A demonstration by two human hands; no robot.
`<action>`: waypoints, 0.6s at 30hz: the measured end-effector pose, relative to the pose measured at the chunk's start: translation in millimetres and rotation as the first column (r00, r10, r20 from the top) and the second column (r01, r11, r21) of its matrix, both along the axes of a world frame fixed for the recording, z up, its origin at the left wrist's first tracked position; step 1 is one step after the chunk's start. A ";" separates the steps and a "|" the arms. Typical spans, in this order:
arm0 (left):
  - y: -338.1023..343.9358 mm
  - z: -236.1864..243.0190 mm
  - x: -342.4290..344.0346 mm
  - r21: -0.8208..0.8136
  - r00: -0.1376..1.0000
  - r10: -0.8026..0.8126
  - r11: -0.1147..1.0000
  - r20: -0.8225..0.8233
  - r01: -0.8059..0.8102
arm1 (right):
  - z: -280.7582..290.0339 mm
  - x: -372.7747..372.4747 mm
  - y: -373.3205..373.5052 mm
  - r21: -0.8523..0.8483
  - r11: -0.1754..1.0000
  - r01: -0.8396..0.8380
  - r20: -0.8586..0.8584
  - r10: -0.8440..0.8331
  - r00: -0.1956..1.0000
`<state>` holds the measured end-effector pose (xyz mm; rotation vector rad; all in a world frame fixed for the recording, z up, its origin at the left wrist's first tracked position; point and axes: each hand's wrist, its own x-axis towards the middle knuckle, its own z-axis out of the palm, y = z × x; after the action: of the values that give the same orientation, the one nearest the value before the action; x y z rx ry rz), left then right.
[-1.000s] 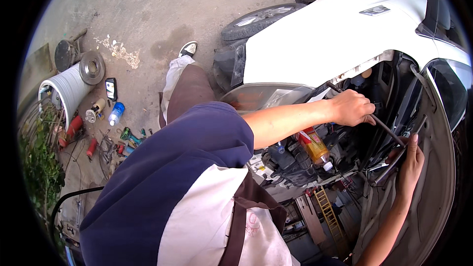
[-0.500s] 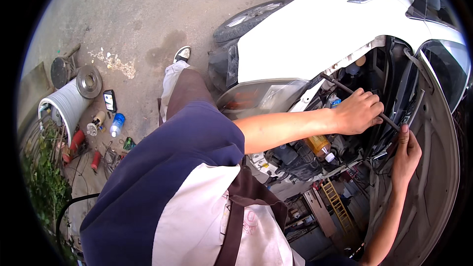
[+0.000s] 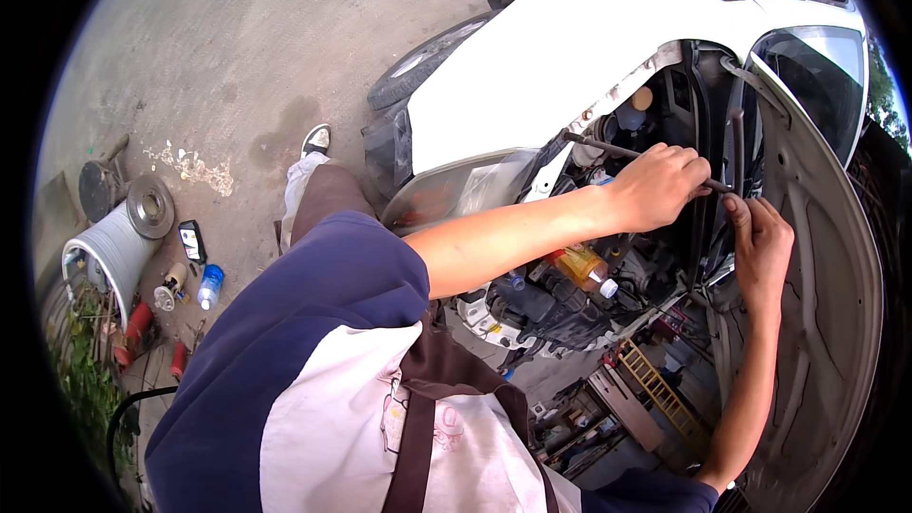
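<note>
Over the open engine bay [image 3: 708, 228] of a white car [image 3: 532, 57], my left hand [image 3: 660, 188] is closed round a long dark bar [image 3: 603, 142] that slants down to the right. My right hand [image 3: 760, 261] grips the bar's lower right end, thumb upward, beside my left hand. A second, upright rod [image 3: 739, 142] rises just above my right hand; whether it joins the bar, I cannot tell. A bottle of yellow liquid [image 3: 579, 266] lies in the bay below my left forearm. The raised hood [image 3: 826, 323] stands along the right, beside my right arm.
On the concrete floor [image 3: 209, 57] at left lie a ridged white drum [image 3: 109, 261], a metal disc [image 3: 150, 204], a dark container [image 3: 191, 242], a blue bottle [image 3: 210, 287], red cylinders [image 3: 138, 328] and plants. A yellow ladder [image 3: 660, 389] shows below the car's front. A wheel [image 3: 408, 71] is near my foot.
The view has shifted, so the car sits farther left. Both hands have risen in the picture with the bar, and my right hand is now higher, close beside my left.
</note>
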<state>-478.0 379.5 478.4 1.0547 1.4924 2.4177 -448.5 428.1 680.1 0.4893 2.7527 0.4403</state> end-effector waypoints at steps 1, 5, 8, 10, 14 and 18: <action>3.3 0.2 -2.2 -0.005 1.000 0.007 1.000 -0.018 -0.007 | -8.6 1.1 -4.8 -0.253 0.912 0.323 -0.110 -0.359 0.927; 8.2 0.9 5.7 0.001 0.996 -0.029 1.000 -0.083 0.029 | -11.2 19.0 -11.4 -0.507 0.718 0.478 -0.149 -0.619 0.771; 6.8 0.3 8.1 -0.030 0.988 -0.085 0.996 -0.125 0.082 | 16.0 15.0 -12.7 0.167 0.921 -0.351 -0.141 0.375 0.916; 2.3 6.6 -2.8 -0.014 0.987 -0.096 0.995 -0.126 0.095 | 41.8 -4.2 -16.9 0.209 0.810 -0.548 0.234 0.502 0.832; 5.6 5.6 2.3 -0.021 0.977 -0.169 0.986 -0.132 0.167 | 31.5 4.8 -4.9 0.100 0.815 -0.571 0.139 0.557 0.819; 5.7 2.4 1.2 0.035 0.959 -0.258 0.964 -0.117 0.264 | -30.0 24.5 5.0 -0.415 0.892 0.180 -0.294 -0.319 0.901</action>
<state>-476.8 385.2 480.8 1.3248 1.2356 2.2561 -424.0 433.1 650.1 0.8841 2.9435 -0.2754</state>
